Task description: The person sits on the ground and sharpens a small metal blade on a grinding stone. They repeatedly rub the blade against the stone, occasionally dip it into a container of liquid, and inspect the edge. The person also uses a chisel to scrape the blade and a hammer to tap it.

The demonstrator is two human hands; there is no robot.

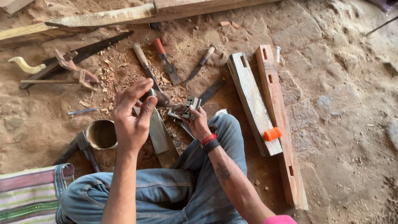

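I sit on a dirt floor in blue jeans point(166, 191). My left hand point(132, 116) is raised in front of me with its fingers spread and nothing visible in it; its fingertips are close to the dark rounded handle point(162, 99) of a tool. My right hand point(199, 123), with a red and black band at the wrist, grips the grey metal head point(190, 108) of that tool just above my knee. A flat metal blade point(158, 133) lies on the ground under both hands.
Three chisels point(166, 60) and a saw point(89, 49) lie among wood shavings ahead. Two mortised wooden beams point(251, 97) lie to the right, an orange cap point(272, 133) on them. A round bowl point(101, 133), an adze point(85, 147) and a striped cloth point(29, 191) are on the left.
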